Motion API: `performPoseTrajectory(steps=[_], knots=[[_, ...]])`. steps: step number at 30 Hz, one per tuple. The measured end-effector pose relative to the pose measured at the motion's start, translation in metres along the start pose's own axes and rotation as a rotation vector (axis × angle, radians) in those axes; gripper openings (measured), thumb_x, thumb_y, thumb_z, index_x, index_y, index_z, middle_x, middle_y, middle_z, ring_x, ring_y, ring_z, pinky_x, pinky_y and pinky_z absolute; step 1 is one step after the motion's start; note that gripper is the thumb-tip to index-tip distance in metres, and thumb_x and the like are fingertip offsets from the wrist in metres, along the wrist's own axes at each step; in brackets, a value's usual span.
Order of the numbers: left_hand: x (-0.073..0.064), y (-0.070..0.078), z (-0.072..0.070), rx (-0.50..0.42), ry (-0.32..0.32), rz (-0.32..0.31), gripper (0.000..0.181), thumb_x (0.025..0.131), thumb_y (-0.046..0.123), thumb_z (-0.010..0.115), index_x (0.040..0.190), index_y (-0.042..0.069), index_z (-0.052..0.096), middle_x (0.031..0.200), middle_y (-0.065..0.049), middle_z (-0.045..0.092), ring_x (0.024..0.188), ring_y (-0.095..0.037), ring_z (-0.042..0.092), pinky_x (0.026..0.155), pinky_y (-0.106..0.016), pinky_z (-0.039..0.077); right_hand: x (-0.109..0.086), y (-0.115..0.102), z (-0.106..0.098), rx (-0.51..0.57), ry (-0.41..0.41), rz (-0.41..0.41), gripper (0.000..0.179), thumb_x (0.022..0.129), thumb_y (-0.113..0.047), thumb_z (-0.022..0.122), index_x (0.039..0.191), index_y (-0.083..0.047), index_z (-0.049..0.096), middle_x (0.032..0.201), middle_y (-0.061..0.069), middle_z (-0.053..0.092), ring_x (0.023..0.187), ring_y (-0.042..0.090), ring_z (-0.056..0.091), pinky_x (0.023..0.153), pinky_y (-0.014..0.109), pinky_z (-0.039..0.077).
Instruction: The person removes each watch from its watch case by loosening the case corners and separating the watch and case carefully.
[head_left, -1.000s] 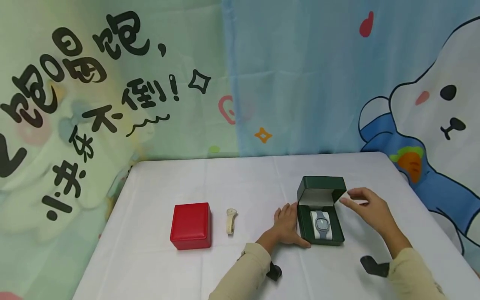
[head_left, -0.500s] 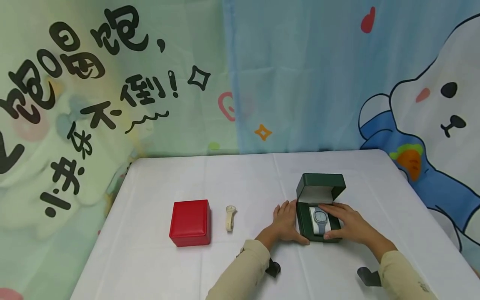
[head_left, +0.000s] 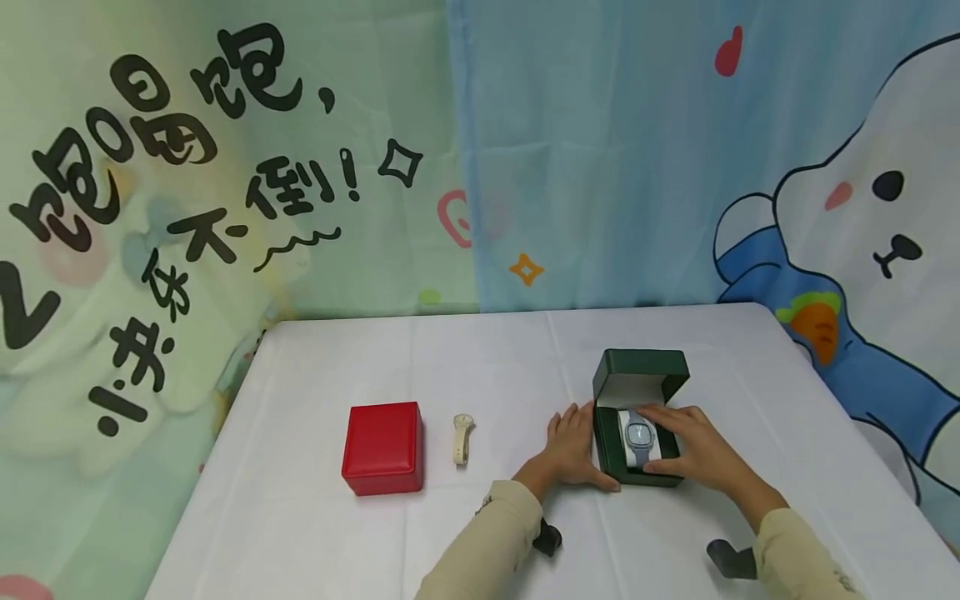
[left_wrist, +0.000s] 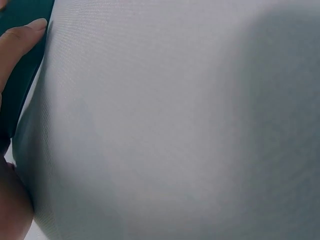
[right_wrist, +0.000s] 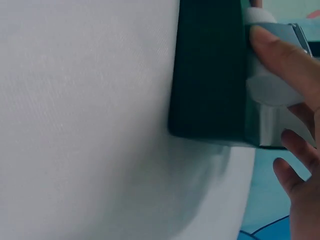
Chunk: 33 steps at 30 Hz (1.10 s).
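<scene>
On the right of the table stands a dark green watch box, its lid raised. Inside it, a grey-blue wristwatch is wrapped round a white cushion. My right hand reaches over the box from the right and pinches the watch on its cushion, thumb in front and fingers behind. The thumb presses the strap in the right wrist view. My left hand rests against the box's left side with extended fingers, its thumb by the front corner. In the left wrist view that thumb lies on the green box.
To the left is a closed red box. A cream-coloured wristwatch lies between it and my left hand. White cloth covers the table, and a printed curtain hangs behind its back edge.
My right hand has moved left from beside the raised lid into the box and taken hold of the watch on its cushion. My left hand stays against the box.
</scene>
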<state>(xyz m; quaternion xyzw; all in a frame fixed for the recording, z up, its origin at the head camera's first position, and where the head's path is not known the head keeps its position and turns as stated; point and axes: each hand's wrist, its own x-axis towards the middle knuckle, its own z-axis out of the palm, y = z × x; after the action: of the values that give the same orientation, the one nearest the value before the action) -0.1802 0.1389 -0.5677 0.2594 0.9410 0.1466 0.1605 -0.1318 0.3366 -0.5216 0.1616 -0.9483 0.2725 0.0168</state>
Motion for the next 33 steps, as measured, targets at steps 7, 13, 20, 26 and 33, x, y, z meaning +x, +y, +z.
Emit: performPoseTrajectory(steps=[7, 13, 20, 26, 33], knots=[[-0.007, -0.008, 0.001, -0.063, -0.012, -0.001, 0.119, 0.06, 0.057, 0.076, 0.147, 0.015, 0.007, 0.151, 0.002, 0.019, 0.141, -0.015, 0.013, 0.114, -0.035, 0.013, -0.005, -0.017, -0.008, 0.024, 0.063, 0.019, 0.078, 0.064, -0.029, 0.081, 0.128, 0.001, 0.047, 0.129, 0.028, 0.047, 0.101, 0.032, 0.043, 0.08, 0.056, 0.041], [-0.028, -0.026, -0.016, -0.229, -0.021, 0.032, 0.112, 0.064, 0.047, 0.079, 0.147, 0.018, 0.01, 0.151, 0.001, 0.017, 0.14, -0.017, 0.015, 0.113, -0.037, 0.016, -0.004, -0.034, -0.009, 0.038, 0.01, 0.024, 0.08, 0.064, -0.038, 0.079, 0.128, -0.001, 0.048, 0.128, 0.026, 0.049, 0.102, 0.035, 0.044, 0.08, 0.059, 0.042], [-0.044, -0.035, -0.054, -0.27, 0.071, 0.284, 0.1, 0.068, 0.04, 0.078, 0.146, 0.022, 0.018, 0.148, 0.002, 0.028, 0.137, -0.016, 0.025, 0.109, -0.036, 0.027, 0.007, -0.048, -0.004, 0.028, 0.025, 0.011, 0.079, 0.064, -0.038, 0.079, 0.128, -0.003, 0.049, 0.128, 0.024, 0.05, 0.102, 0.033, 0.045, 0.08, 0.059, 0.041], [-0.056, -0.047, -0.068, -0.236, 0.145, 0.363, 0.092, 0.069, 0.038, 0.078, 0.143, 0.016, 0.028, 0.138, -0.003, 0.043, 0.127, -0.014, 0.041, 0.103, -0.025, 0.035, 0.021, -0.071, 0.007, 0.04, 0.015, -0.036, 0.079, 0.064, -0.04, 0.079, 0.129, -0.007, 0.049, 0.128, 0.023, 0.05, 0.104, 0.035, 0.045, 0.078, 0.061, 0.042], [-0.07, -0.066, -0.076, -0.219, 0.214, 0.351, 0.079, 0.07, 0.035, 0.078, 0.136, 0.011, 0.041, 0.129, -0.005, 0.053, 0.118, -0.016, 0.048, 0.099, -0.024, 0.038, 0.033, -0.092, 0.018, 0.087, -0.019, -0.095, 0.077, 0.067, -0.036, 0.078, 0.13, -0.006, 0.047, 0.13, 0.023, 0.048, 0.106, 0.034, 0.042, 0.081, 0.06, 0.041]])
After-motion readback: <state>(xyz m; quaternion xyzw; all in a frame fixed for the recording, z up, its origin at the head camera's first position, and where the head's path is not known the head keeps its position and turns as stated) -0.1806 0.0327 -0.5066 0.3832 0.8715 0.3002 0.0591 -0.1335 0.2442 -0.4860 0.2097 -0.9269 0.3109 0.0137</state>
